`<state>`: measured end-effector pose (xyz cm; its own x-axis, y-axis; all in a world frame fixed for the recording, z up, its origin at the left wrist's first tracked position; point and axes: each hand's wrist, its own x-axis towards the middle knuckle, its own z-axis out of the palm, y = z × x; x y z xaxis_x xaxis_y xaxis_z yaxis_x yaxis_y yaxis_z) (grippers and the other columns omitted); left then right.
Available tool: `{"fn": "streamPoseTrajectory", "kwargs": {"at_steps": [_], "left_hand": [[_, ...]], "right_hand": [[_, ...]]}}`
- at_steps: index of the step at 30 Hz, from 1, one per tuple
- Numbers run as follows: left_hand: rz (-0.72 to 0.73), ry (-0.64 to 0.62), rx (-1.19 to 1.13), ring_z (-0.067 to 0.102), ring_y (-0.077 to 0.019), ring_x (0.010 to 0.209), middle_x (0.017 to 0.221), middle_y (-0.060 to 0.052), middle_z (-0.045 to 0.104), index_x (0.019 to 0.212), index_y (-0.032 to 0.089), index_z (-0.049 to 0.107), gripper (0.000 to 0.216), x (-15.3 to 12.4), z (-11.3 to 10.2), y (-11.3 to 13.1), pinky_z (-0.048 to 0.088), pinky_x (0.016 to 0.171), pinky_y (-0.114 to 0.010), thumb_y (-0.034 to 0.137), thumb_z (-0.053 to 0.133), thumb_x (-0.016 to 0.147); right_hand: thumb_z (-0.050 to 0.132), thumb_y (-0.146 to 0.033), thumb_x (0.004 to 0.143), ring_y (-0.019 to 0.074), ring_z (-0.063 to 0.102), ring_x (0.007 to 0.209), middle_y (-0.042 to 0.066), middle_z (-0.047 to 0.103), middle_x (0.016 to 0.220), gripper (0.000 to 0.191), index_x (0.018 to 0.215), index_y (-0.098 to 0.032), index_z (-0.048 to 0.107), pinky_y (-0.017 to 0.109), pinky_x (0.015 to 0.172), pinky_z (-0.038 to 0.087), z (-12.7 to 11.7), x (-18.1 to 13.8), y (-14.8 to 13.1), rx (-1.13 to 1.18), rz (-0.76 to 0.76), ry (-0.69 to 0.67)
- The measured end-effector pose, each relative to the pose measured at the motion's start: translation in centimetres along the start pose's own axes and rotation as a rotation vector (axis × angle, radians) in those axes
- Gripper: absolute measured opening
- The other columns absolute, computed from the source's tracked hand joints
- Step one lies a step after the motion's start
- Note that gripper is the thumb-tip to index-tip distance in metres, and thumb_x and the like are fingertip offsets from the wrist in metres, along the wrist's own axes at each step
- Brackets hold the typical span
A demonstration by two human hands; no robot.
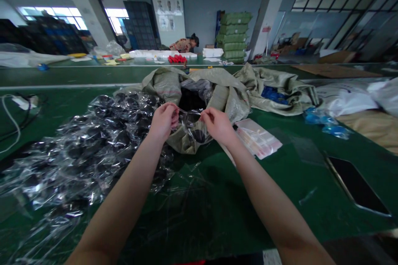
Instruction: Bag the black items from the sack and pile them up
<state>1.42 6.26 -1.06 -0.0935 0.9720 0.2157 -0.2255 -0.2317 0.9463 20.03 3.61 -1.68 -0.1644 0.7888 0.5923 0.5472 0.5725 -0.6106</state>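
My left hand [165,121] and my right hand [217,122] pinch the two top corners of a clear plastic bag [189,121], stretched between them. Inside it hangs what looks like a pair of dark sunglasses [199,135]. Just behind the bag lies an olive woven sack [161,80], its mouth open on dark contents too shadowed to make out. Left of my hands spreads a heap of clear-bagged black sunglasses [90,140]. A stack of flat clear bags [259,137] rests to the right of my right hand.
A phone [357,184] lies on the green table [236,219] at right. Another sack [280,83] holds blue things, with blue wrapped items [329,122] nearby. White cable [14,120] is at far left. Across the tables a person [185,44] bends beside stacked green sacks [234,35].
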Motion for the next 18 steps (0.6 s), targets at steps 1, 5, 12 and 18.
{"fn": "streamPoseTrajectory", "kwargs": {"at_steps": [1,5,12,18], "left_hand": [[-0.050,0.032,-0.136,0.041,-0.0055,0.045,0.063,0.003,0.053,0.069,0.017,0.054,0.002,0.4,-0.4,0.2,0.029,0.040,-0.017,0.015,0.054,0.069],[-0.076,0.221,-0.443,0.062,-0.0095,0.070,0.079,-0.003,0.064,0.068,0.017,0.050,0.008,2.4,-3.0,1.0,0.052,0.062,-0.018,0.014,0.053,0.075],[-0.071,0.288,-0.460,0.027,-0.0054,0.039,0.047,0.007,0.027,0.059,0.020,0.028,0.032,2.9,-5.6,0.4,0.035,0.040,-0.016,0.005,0.042,0.083],[-0.231,0.102,-0.213,0.050,-0.0086,0.045,0.055,0.002,0.053,0.061,0.018,0.044,0.010,-0.3,-3.1,-3.6,0.038,0.044,-0.020,0.015,0.051,0.067]], "right_hand": [[0.049,-0.026,0.093,0.0165,0.067,0.077,0.003,0.072,0.082,0.017,0.083,-0.020,0.061,0.029,0.078,0.049,0.0,0.0,0.0,0.043,0.027,0.051],[0.048,-0.035,0.094,0.0174,0.070,0.081,0.003,0.073,0.086,0.018,0.091,-0.022,0.061,0.031,0.082,0.054,0.2,-0.1,0.3,0.215,0.106,0.213],[0.051,-0.032,0.092,0.0194,0.072,0.075,0.005,0.073,0.085,0.017,0.086,-0.021,0.062,0.032,0.074,0.057,-0.3,0.1,0.6,0.215,0.181,0.258],[0.052,-0.031,0.091,0.0190,0.072,0.073,0.005,0.073,0.081,0.018,0.081,-0.021,0.062,0.028,0.068,0.055,0.0,0.1,0.1,0.179,0.173,0.241]]}}
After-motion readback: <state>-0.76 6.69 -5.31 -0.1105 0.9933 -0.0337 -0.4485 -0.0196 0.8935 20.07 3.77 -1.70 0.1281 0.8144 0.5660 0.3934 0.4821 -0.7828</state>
